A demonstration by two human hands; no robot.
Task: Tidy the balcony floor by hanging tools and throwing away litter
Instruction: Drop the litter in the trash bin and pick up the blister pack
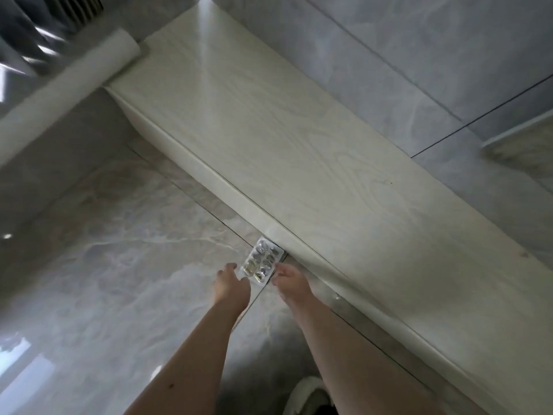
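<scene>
A used silver blister pack [261,261] lies flat on the glossy marble floor [119,265], right against the foot of a pale wood-grain cabinet [299,145]. Both my arms reach down towards it. My left hand [232,287] is just left of the pack, fingers relaxed, close to its lower left edge. My right hand [291,281] is just right of it, fingertips at its lower right corner. Neither hand grips the pack.
A white pipe [68,85] runs along the wall at upper left beside a shiny grey surface. Grey marbled wall tiles [419,70] rise behind the cabinet. A white slipper [308,396] stands at the bottom edge between my arms.
</scene>
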